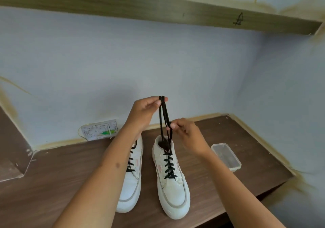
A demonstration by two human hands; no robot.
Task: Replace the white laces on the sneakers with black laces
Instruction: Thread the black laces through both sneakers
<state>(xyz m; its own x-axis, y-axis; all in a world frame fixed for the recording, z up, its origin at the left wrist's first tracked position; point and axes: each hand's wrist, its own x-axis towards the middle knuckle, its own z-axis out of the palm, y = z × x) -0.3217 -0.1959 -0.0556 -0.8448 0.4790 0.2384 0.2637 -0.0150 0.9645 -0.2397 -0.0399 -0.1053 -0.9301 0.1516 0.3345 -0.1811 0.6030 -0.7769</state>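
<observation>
We've got a brown table (52, 183) tucked in a corner against a pale blue wall (123, 60), with a wood shelf (123, 4) overhead. Two white sneakers (173, 183) sit side by side on the table, toes toward us, both laced in black. The right shoe's black lace (164, 118) has both ends pulled straight up out of the collar. Our left hand (146, 111) pinches the two tips together up top, and our right hand (186, 132) pinches the strands lower down, just above the shoe. A clear plastic tub (226, 155) sits near the right shoe, and a socket plate (99, 130) is on the wall behind.
</observation>
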